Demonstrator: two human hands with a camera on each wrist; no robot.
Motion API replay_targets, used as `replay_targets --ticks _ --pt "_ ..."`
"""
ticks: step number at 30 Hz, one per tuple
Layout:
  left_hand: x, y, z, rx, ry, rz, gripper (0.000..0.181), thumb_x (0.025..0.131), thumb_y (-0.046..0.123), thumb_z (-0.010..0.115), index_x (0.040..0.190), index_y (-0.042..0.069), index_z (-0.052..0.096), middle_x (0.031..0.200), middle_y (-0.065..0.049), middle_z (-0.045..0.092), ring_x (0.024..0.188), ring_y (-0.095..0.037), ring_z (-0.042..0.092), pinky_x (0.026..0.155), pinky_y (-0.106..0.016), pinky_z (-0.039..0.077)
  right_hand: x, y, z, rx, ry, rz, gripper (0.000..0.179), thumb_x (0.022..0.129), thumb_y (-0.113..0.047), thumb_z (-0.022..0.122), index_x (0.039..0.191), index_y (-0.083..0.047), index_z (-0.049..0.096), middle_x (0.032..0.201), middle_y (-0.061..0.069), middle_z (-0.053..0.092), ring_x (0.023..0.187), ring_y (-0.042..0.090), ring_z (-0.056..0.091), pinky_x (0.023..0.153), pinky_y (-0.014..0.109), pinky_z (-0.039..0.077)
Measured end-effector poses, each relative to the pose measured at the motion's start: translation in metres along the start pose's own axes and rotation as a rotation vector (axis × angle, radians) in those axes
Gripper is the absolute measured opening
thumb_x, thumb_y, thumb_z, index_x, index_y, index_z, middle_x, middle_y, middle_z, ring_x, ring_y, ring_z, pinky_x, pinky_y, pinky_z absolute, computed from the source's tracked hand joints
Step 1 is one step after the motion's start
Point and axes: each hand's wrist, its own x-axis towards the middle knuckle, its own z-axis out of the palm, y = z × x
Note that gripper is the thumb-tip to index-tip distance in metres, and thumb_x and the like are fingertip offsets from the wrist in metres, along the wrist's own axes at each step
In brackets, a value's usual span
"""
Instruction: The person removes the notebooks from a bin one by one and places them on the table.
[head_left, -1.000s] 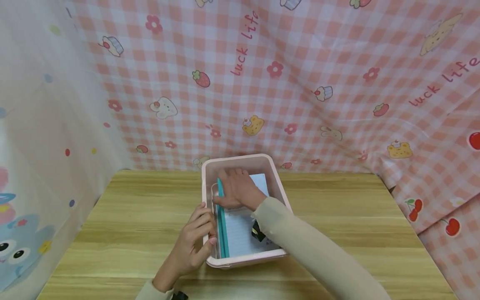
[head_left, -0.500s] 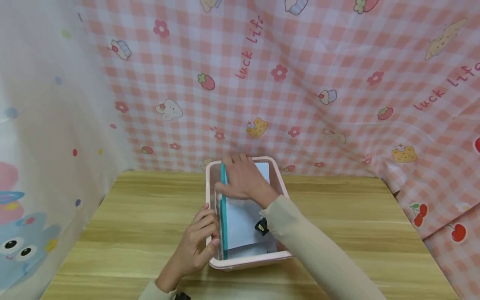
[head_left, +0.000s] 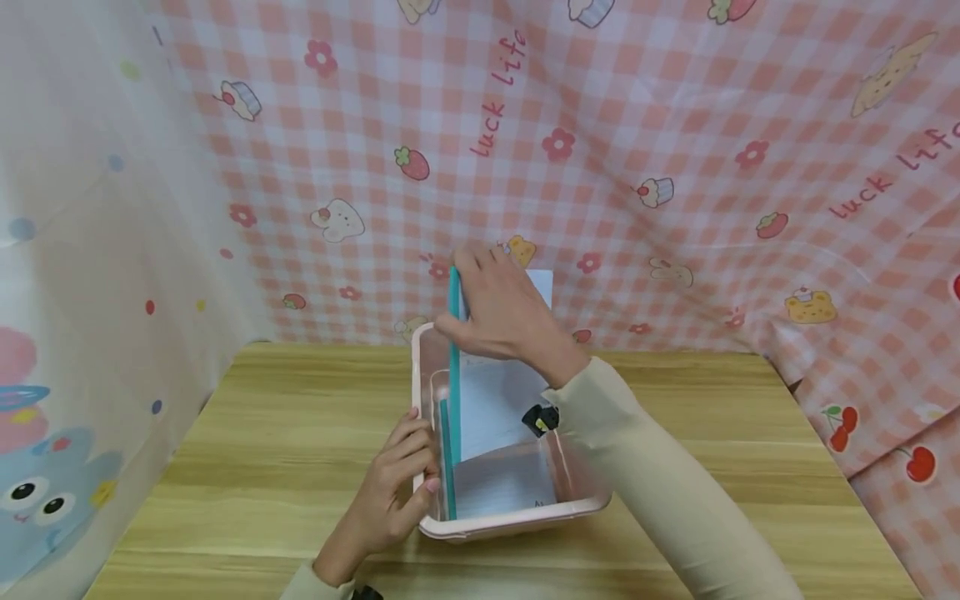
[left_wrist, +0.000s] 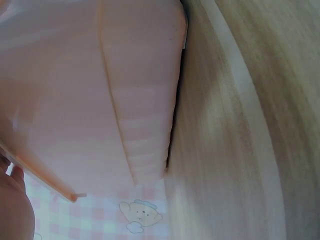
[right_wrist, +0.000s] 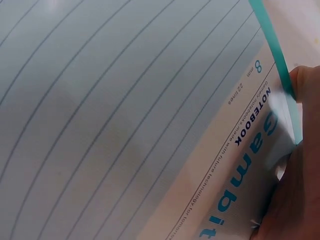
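Bin point(head_left: 517, 519) holds a lower notebook point(head_left: 504, 483), partly hidden by upper notebook point(head_left: 495, 404).

Lined notebook point(head_left: 491, 402) w/ teal spine, tilted up over pink bin point(head_left: 517, 517), 2nd teal-spined notebook point(head_left: 501, 483) inside

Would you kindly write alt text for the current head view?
A person's right grip holds a white, teal-spined paper notebook over a pale pink, rectangular plastic bin; the left grip holds the bin's rim. A similar notebook lies inside.
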Motion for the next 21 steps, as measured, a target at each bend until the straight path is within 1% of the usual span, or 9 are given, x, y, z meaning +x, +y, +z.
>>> replay_targets --ticks 5,7,11,13,16,19,21 --pt "0.000 0.000 0.000 0.003 0.003 0.000 0.009 0.081 0.010 0.055 0.075 0.017 0.053 0.083 0.003 0.055 0.104 -0.025 0.056 0.126 -0.044 0.026 0.000 0.004 -0.021 -0.009 0.066 0.017 0.029 0.081 -0.039 0.052 0.092 -0.016 0.040 0.082 0.003 0.041 0.076 0.022 0.038 0.075 0.034 0.033" --pt "-0.001 0.000 0.000 0.005 0.004 -0.002 0.008 0.080 0.010 0.055 0.076 0.017 0.054 0.083 0.003 0.056 0.105 -0.024 0.056 0.126 -0.043 0.026 -0.001 0.006 -0.029 -0.005 0.078 0.034 0.031 0.080 -0.039 0.052 0.096 -0.015 0.041 0.085 0.003 0.041 0.080 0.022 0.039 0.076 0.035 0.033" --pt "-0.002 0.001 -0.001 0.005 -0.002 -0.018 0.008 0.080 0.010 0.055 0.077 0.017 0.055 0.085 0.002 0.057 0.103 -0.023 0.056 0.127 -0.043 0.025 -0.004 0.012 -0.044 0.027 0.098 0.061 0.036 0.079 -0.039 0.054 0.103 -0.013 0.043 0.087 0.004 0.042 0.083 0.023 0.040 0.076 0.035 0.034" --pt "-0.002 0.001 -0.001 0.005 -0.005 -0.024 0.008 0.081 0.010 0.056 0.077 0.017 0.055 0.085 0.003 0.057 0.103 -0.023 0.055 0.127 -0.043 0.025 -0.006 0.016 -0.053 0.041 0.121 0.063 0.036 0.079 -0.037 0.053 0.104 -0.013 0.044 0.086 0.005 0.041 0.082 0.024 0.040 0.075 0.035 0.034" --pt "-0.001 0.001 -0.001 0.008 -0.003 -0.017 0.009 0.082 0.010 0.056 0.077 0.017 0.055 0.085 0.003 0.057 0.103 -0.022 0.056 0.127 -0.044 0.025 -0.010 0.024 -0.063 0.061 0.167 0.065 0.032 0.081 -0.033 0.051 0.103 -0.011 0.045 0.083 0.006 0.040 0.078 0.025 0.040 0.073 0.034 0.032" --pt "0.000 0.000 0.000 0.005 0.000 -0.007 0.009 0.082 0.009 0.056 0.077 0.017 0.055 0.084 0.003 0.056 0.101 -0.023 0.055 0.126 -0.045 0.026 -0.014 0.034 -0.067 0.072 0.218 0.069 0.023 0.084 -0.027 0.047 0.099 -0.009 0.045 0.080 0.007 0.039 0.075 0.026 0.038 0.071 0.034 0.031" --pt "0.000 0.001 -0.001 0.003 0.002 -0.009 0.009 0.082 0.009 0.056 0.077 0.017 0.054 0.085 0.002 0.056 0.100 -0.023 0.055 0.126 -0.044 0.026 -0.016 0.041 -0.067 0.053 0.264 0.038 0.019 0.082 -0.023 0.045 0.093 -0.008 0.044 0.076 0.007 0.038 0.072 0.027 0.037 0.069 0.034 0.031"
